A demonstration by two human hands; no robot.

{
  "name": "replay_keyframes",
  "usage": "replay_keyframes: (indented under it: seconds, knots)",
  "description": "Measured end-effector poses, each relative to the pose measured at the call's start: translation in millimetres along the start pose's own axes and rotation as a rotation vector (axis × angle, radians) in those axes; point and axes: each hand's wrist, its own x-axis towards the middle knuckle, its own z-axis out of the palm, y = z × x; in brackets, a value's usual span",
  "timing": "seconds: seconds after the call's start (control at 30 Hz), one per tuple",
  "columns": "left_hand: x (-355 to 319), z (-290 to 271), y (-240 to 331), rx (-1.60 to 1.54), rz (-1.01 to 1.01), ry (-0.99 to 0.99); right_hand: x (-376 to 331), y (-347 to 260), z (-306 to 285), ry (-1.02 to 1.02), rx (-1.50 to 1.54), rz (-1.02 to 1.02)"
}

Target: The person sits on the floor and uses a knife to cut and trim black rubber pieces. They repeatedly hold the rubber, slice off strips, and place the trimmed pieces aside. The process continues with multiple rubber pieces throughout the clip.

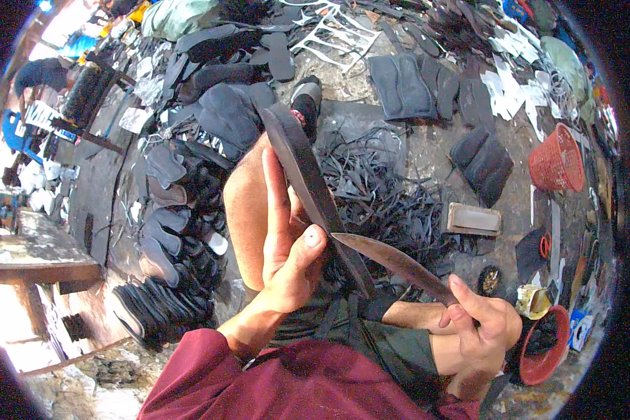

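My left hand (pixel 287 259) grips a black shoe sole (pixel 304 171) edge-on, its thumb on the near side and a finger stretched along its length. The sole stands tilted in front of my lap. In my right hand (pixel 479 325) is a knife (pixel 395 262) with a long, dark, curved blade. The blade's tip meets the sole's edge just beyond my left thumb, or lies very near it; which of the two I cannot tell. My right fingers hide the knife's handle. Beneath the sole lies a heap of thin black trimmings (pixel 378 182).
Stacked black soles (pixel 168 301) line the floor at left. Uncut black sheets (pixel 406 87) lie ahead. To the right are a whitish rectangular block (pixel 473 219), a red basket (pixel 556 159), orange-handled scissors (pixel 544 245) and a red tub (pixel 546 350). A wooden table (pixel 35 248) stands far left.
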Motion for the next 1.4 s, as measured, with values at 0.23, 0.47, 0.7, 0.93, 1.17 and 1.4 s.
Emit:
replay_keyframes:
  seconds: [0.23, 0.47, 0.7, 0.93, 1.17, 1.4]
  knots:
    - [-4.7, -13.6, -6.1, 0.039, 0.132, -0.14, 3.4, -22.9, -14.8, 0.082, -0.371, 0.102]
    - [-3.1, -20.1, -21.6, 0.442, 0.586, -0.013, 16.8, -47.9, 2.2, 0.22, -0.687, 0.022]
    - [-34.8, 15.9, -12.7, 0.099, 0.072, 0.351, 14.9, -42.8, 42.7, 0.203, -0.715, 0.079]
    - [-6.5, -2.7, 11.2, -0.265, -0.182, 0.118, -33.7, -9.8, 40.4, 0.608, -0.488, 0.069]
    - [-3.0, -13.0, 21.2, -0.525, -0.433, -0.142, 4.3, -35.2, 19.7, 0.366, -0.373, 0.147]
    - [-12.2, 11.6, 8.4, -0.208, -0.178, 0.247, 30.5, -16.0, 38.0, 0.34, 0.537, 0.609]
